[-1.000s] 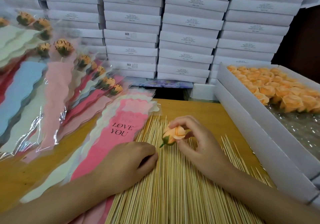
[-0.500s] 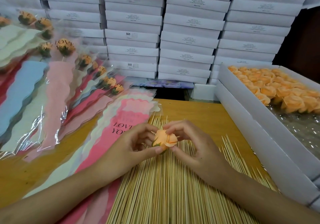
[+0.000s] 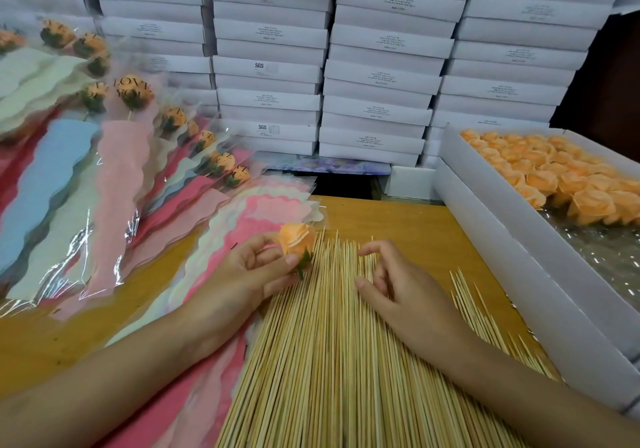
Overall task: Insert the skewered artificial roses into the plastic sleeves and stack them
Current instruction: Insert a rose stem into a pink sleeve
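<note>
Change in grip: half a second ago both hands met on the orange rose head (image 3: 298, 239); now the left hand (image 3: 249, 274) alone has it, and a second ago it was in the right hand (image 3: 398, 288)
Change in right hand: it has let go and moved right, away from the bloom
Left hand: thumb and fingertips pinch the rose head at its base, forearm lying across the pink sleeves
Right hand: holds nothing, fingers loosely curled with a gap between thumb and forefinger, low over the skewers; whether the tips touch them I cannot tell
Rose head to hand: bloom stands above the left fingertips, petals towards the far edge, green calyx pointing down beside the thumb; no stick shows in it
Rose head to right hand: apart, with skewer tips between them
Bamboo skewers (image 3: 329, 361): a dense bed from mid-worktop to the near edge, points towards the far edge
Empty sleeves (image 3: 263, 212): pink wavy-edged stack just left of the skewers
Filled sleeves (image 3: 114, 170): overlapping pile with roses inside, over the left side of the wooden worktop (image 3: 415, 225)
Open white box (image 3: 485, 239): along the right edge, holding loose orange rose heads (image 3: 554, 177)
Closed white boxes (image 3: 381, 83): stacked in columns beyond the far edge
</note>
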Demonstrator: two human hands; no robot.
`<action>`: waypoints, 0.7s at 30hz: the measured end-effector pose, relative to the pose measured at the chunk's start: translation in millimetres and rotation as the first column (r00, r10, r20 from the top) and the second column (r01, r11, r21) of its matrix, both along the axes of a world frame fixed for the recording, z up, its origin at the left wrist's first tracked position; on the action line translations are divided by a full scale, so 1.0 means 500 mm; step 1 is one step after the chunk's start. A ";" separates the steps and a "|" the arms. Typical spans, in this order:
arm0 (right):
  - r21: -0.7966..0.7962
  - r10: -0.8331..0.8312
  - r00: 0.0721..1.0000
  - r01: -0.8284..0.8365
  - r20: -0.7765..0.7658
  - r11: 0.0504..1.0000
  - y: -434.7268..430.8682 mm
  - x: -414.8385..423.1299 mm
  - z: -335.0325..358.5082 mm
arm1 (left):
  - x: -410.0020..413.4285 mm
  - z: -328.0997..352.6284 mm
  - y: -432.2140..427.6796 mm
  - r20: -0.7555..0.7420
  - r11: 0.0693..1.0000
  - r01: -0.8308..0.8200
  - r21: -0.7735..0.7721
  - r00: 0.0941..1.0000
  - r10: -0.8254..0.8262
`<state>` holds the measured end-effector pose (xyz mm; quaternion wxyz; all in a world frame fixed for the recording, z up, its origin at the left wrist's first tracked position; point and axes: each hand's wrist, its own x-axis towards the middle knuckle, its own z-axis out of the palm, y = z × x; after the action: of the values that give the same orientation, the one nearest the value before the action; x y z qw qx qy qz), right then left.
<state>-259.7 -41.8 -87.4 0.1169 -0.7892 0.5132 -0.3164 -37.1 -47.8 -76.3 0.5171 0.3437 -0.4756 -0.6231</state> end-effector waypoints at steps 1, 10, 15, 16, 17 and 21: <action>-0.007 -0.009 0.999 0.009 -0.040 1.000 0.002 0.000 0.000 | 0.000 -0.001 -0.001 0.002 1.000 0.002 -0.002 1.000 -0.002; 0.025 -0.044 0.986 0.049 -0.164 0.999 0.009 0.003 0.008 | -0.001 -0.003 -0.001 0.014 1.000 0.004 -0.003 1.000 -0.004; 0.037 -0.043 0.986 0.049 -0.162 0.998 0.008 0.001 0.010 | -0.001 -0.003 -0.002 0.010 1.000 0.009 -0.006 1.000 -0.009; 0.041 -0.041 0.987 0.048 -0.157 0.998 0.007 0.001 0.010 | -0.001 -0.004 -0.002 0.011 1.000 0.009 -0.008 1.000 -0.009; 0.046 -0.038 0.988 0.046 -0.148 0.998 0.007 0.001 0.010 | -0.001 -0.004 -0.003 0.012 1.000 0.010 -0.008 1.000 -0.010; 0.053 -0.036 0.995 0.041 -0.096 0.998 0.005 0.001 0.007 | 0.000 -0.004 -0.003 0.014 1.000 0.010 -0.005 1.000 -0.010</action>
<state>-259.1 -39.3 -84.1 0.1078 -0.7897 0.5419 -0.2666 -36.9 -49.3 -78.0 0.5115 0.3442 -0.4826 -0.6221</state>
